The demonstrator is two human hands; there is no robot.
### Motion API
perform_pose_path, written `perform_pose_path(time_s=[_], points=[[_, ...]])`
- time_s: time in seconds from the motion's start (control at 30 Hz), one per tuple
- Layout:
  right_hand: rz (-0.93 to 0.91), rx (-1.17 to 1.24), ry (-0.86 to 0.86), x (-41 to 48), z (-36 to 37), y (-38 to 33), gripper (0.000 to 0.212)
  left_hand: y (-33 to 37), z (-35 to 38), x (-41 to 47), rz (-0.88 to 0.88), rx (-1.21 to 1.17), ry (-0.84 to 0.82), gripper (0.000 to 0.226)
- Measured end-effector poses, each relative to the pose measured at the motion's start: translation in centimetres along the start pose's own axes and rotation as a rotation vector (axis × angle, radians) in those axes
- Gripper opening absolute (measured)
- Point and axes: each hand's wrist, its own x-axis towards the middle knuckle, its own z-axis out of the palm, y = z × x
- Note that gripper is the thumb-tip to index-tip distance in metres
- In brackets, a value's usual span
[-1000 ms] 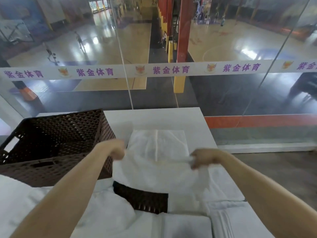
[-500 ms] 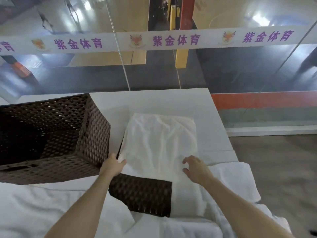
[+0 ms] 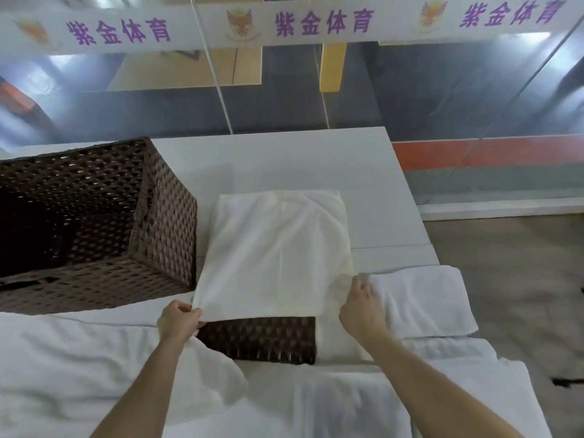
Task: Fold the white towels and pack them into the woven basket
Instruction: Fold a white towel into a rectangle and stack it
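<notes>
On the far left of a white table (image 3: 284,159) stands a dark brown woven basket (image 3: 164,235), open at the top, with no towel visible in the part of its inside that shows. Nearer the viewer, a loose heap of white towels (image 3: 79,358) spreads across the foreground. Just right of the basket's near corner, the person's left hand (image 3: 178,320) pinches the near left corner of a white towel (image 3: 275,248), thumb and fingers closed together on the cloth, lifting that corner slightly. This towel is folded into a rough rectangle and lies flat on the table, just beside the basket's right wall and outside it. Its near edge overlaps a flat dark woven panel (image 3: 262,339) that matches the basket's weave. Further right, the right hand (image 3: 360,308) rests at the towel's near right corner, its back facing the camera; the fingers bend down onto the cloth, but whether they grasp it cannot be told. Touching that hand on its right lies another folded white towel (image 3: 423,298). Beyond the table, a glass wall carries a white banner (image 3: 316,23) with purple characters.
</notes>
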Motion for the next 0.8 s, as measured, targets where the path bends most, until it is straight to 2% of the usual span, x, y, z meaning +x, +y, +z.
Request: perform_pose_path(time_s=[0.13,0.27,0.33,0.4,0.5,0.63,0.73,0.8], points=[[0.077,0.134,-0.173,0.2,0.0,-0.4,0.045,-1.8,-1.1,-0.7,-0.021,0.031,0.040,0.021],[0.137,0.231,-0.243,0.8,0.1,0.2,0.016,-3.2,-1.6,0.6,-0.145,-0.265,-0.115,0.047],[0.126,0.294,-0.213,0.9,-0.7,0.4,0.010,-1.2,-2.4,-2.4,-0.190,-0.413,-0.218,0.033],[0.110,0.395,-0.154,0.5,-2.4,0.3,0.009,0.0,-3.3,-4.1,-0.181,-0.468,-0.248,0.023],[0.039,0.530,-0.023,0.1,-5.2,0.1,0.007,1.4,-5.3,-5.3,-0.068,-0.428,-0.233,0.026],[-0.063,0.689,0.099,0.2,-9.5,-0.7,0.009,5.8,-7.6,-8.2,0.252,-0.352,-0.230,0.020],[-0.084,0.780,0.195,0.9,-14.3,-1.9,0.007,10.6,-9.5,-10.9,0.484,-0.306,-0.139,0.010],[-0.134,0.819,0.258,1.2,-18.2,-2.9,0.017,13.8,-11.1,-11.9,0.611,-0.319,-0.067,0.009]])
